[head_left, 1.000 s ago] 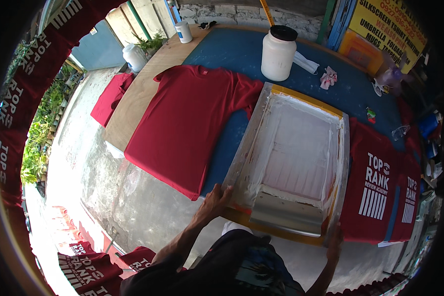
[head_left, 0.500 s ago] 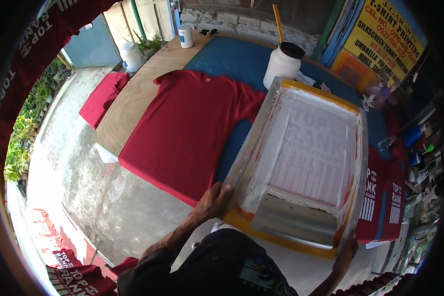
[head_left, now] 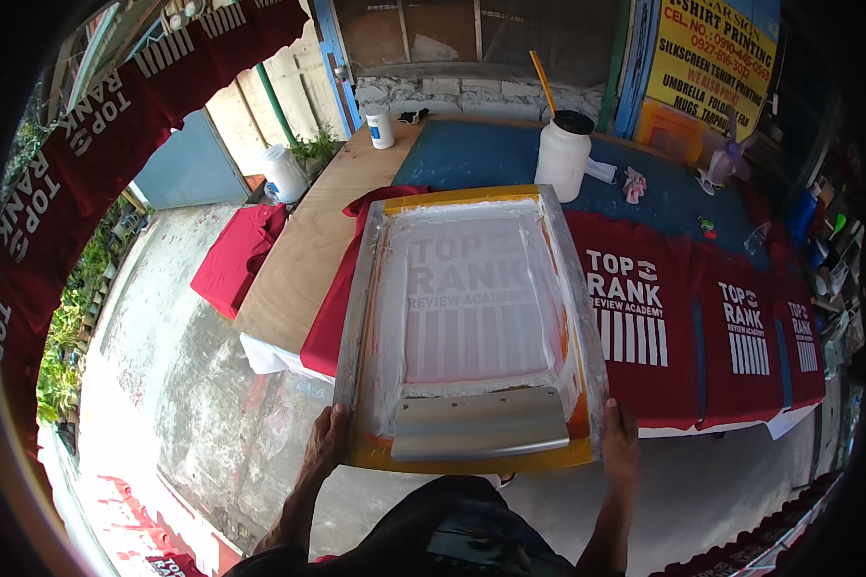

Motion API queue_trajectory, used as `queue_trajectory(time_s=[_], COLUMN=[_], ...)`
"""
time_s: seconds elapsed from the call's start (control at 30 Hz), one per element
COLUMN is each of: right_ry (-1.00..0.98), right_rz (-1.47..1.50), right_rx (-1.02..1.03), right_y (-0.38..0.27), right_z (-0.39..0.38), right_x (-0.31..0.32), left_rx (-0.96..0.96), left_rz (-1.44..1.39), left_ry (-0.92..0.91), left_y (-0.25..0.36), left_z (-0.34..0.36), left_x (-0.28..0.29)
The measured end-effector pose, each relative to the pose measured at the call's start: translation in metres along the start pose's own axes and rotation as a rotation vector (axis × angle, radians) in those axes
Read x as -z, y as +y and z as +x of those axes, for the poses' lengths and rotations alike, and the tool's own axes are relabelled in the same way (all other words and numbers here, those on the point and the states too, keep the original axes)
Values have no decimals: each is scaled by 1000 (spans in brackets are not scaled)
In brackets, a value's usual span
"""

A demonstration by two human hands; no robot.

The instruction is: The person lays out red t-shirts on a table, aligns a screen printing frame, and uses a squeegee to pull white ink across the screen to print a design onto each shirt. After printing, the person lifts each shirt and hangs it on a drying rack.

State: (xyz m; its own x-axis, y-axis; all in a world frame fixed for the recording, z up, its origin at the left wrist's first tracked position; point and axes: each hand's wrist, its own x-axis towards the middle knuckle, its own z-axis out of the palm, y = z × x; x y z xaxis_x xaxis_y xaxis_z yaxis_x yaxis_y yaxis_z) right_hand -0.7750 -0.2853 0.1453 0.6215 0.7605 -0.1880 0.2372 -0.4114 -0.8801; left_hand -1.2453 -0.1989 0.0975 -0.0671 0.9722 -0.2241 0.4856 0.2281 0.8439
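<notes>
My left hand [head_left: 332,433] grips the left side of a silkscreen frame [head_left: 462,195] near its lower corner. My right hand [head_left: 618,433] holds the opposite side. The yellow-and-metal frame has white ink smeared round faint lettering on its mesh, and a wide metal squeegee [head_left: 481,421] lies along its bottom inside. It is held over a plain red T-shirt [head_left: 322,337], hiding most of it; whether they touch I cannot tell. Red shirts with white prints [head_left: 635,385] lie side by side to the right of the frame.
The table [head_left: 289,279] has a plywood end and blue top, with a white jar [head_left: 561,168], small white container [head_left: 380,135] and crumpled pink cloth [head_left: 634,188] toward the back. Folded red shirts [head_left: 226,260] sit left. Printed shirts hang overhead [head_left: 106,115]; a yellow sign [head_left: 702,77] stands behind.
The screen has moved left in my two hands, now covering most of the plain shirt and exposing a printed shirt on the right. The view has shifted too.
</notes>
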Motion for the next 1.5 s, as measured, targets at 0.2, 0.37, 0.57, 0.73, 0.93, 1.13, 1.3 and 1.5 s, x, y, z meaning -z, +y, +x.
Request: queue_trajectory(time_s=[0.2, 0.37, 0.57, 0.73, 0.93, 1.13, 1.3, 1.5], right_ry=[-151, -151, -48, 3, 71, 20, 13, -54], right_rz=[-1, 27, 220, 147, 58, -76, -202, -336], right_rx=[-59, -30, 95, 67, 106, 52, 40, -51], right_y=[-18, -15, -27, -27, -22, -35, -50, -56], right_z=[-66, -51, -30, 11, 25, 26, 24, 23], right_x=[-156, -201, -273, -323, -348, -348, -342, -339], left_rx=[62, 31, -27, -50, -72, -254, -152, -15], left_rz=[82, 57, 130, 81, 189, 247, 271, 300], left_ry=[90, 12, -84, -131, -114, 0, -42, -194], left_y=[-80, -101, -113, -106, -104, -105, -112, -98], left_z=[13, 86, 222, 307, 350, 359, 359, 359], left_x=[150, 168, 181, 188, 182, 179, 176, 185])
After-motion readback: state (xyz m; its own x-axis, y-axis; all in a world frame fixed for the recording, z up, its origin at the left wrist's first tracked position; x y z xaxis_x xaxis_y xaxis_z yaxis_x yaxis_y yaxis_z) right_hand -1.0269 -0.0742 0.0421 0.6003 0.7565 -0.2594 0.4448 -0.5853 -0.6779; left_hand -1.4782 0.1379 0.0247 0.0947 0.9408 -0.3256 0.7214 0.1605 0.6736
